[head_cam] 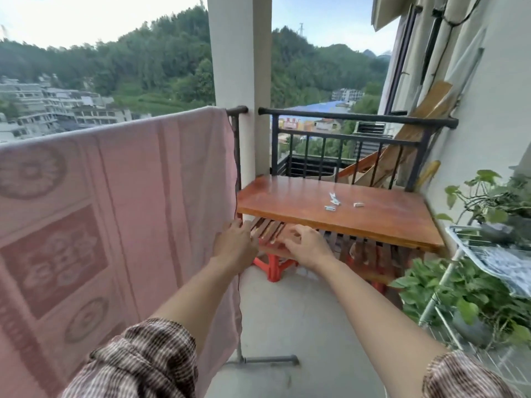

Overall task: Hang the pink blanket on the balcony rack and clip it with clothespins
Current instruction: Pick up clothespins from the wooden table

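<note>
The pink blanket (120, 196) with a flower pattern hangs over the rack bar on the left, reaching down near the floor. The rack's grey foot (267, 360) shows on the floor below it. My left hand (234, 244) touches the blanket's right edge, fingers loosely apart. My right hand (306, 245) hovers beside it in front of the wooden table, fingers curled and holding nothing. Several white clothespins (334, 201) lie on the wooden table (287, 202), beyond both hands.
A black balcony railing (356, 117) and a white pillar (238, 81) stand behind the table. An orange stool (273, 267) sits under it. Potted plants (459, 294) and a white wire rack (448, 308) crowd the right side. Wooden boards (416, 130) lean in the far corner.
</note>
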A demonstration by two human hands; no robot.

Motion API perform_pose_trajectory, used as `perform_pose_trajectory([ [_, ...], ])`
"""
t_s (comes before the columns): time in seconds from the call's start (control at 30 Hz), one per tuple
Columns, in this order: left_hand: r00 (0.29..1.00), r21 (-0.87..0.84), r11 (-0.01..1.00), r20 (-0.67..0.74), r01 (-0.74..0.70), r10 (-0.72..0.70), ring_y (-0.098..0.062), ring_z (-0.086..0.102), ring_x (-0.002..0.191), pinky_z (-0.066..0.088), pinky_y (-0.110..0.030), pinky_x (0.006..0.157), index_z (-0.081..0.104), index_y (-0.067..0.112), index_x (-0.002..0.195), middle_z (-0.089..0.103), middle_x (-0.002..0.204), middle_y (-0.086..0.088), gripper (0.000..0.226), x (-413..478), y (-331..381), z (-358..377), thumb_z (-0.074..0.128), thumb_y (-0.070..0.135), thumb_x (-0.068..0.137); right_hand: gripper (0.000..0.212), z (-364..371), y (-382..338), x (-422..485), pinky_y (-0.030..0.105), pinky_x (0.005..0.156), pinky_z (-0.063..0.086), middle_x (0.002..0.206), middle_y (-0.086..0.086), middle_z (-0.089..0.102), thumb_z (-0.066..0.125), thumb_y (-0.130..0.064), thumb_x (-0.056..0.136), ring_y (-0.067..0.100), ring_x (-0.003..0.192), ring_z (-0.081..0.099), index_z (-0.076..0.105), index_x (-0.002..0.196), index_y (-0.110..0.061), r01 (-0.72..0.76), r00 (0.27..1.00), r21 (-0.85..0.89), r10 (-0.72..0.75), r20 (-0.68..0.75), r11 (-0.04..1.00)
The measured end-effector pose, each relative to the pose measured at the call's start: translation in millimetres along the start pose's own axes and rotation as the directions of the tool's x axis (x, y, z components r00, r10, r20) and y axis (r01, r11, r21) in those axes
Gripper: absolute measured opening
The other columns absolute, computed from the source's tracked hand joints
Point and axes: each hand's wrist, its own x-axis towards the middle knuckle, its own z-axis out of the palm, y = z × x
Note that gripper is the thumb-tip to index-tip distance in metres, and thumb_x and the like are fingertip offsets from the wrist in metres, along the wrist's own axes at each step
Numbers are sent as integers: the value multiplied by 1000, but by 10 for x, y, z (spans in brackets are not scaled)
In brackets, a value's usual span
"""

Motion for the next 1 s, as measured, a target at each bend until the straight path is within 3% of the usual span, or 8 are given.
perform_pose_trajectory([
  [0.13, 994, -29, 994, -7, -106, 106, -27, 44, 117, 40, -39, 89, 52, 19, 118, 54, 126, -6, 33, 831, 327, 537, 39, 28, 89, 45, -114, 557, 681, 35, 100, 43, 135, 4, 53, 51, -35, 87, 23, 120, 52, 53, 130, -21, -94, 995, -39, 95, 19, 995],
  [0.37, 989, -26, 990, 49, -138, 139, -29, 45, 115, 41, -40, 88, 54, 14, 110, 55, 122, -7, 31, 2259, 978, 1635, 44, 28, 85, 44, -320, 1675, 2005, 33, 99, 41, 133, 4, 55, 51, -35, 88, 23, 122, 51, 53, 129, -20, -175, 984, -60, 176, 8, 983],
  [0.5, 988, -64, 992, 104, -110, 117, -28, 43, 119, 40, -41, 92, 51, 15, 119, 53, 127, -7, 36, 3066, 1383, 2252, 43, 28, 87, 43, -487, 2364, 2790, 35, 101, 42, 135, 4, 54, 50, -34, 90, 23, 122, 50, 51, 130, -19, -204, 977, -92, 209, 44, 975],
  [0.6, 986, -104, 992, 141, -70, 84, -26, 42, 122, 39, -40, 94, 49, 17, 125, 52, 131, -5, 40, 3633, 1599, 2674, 42, 28, 87, 43, -620, 2848, 3395, 34, 93, 46, 138, 3, 50, 48, -33, 92, 24, 120, 51, 49, 133, -19, -239, 967, -108, 247, 68, 965],
  [0.67, 982, -135, 990, 177, -42, 66, -25, 41, 123, 39, -40, 94, 49, 18, 126, 51, 132, -4, 41, 3974, 1691, 2944, 41, 28, 87, 42, -653, 3133, 3768, 36, 99, 43, 139, 3, 50, 48, -33, 93, 24, 123, 49, 49, 133, -19, -264, 959, -113, 273, 77, 958],
  [1.0, 929, -146, 985, 368, 88, -29, -25, 40, 120, 43, -39, 90, 49, 18, 127, 51, 129, -6, 40, 5342, 1644, 4342, 39, 25, 89, 39, -287, 4321, 5287, 36, 102, 39, 137, 1, 49, 47, -32, 93, 22, 124, 46, 49, 131, -22, -371, 898, -118, 389, 205, 921],
])
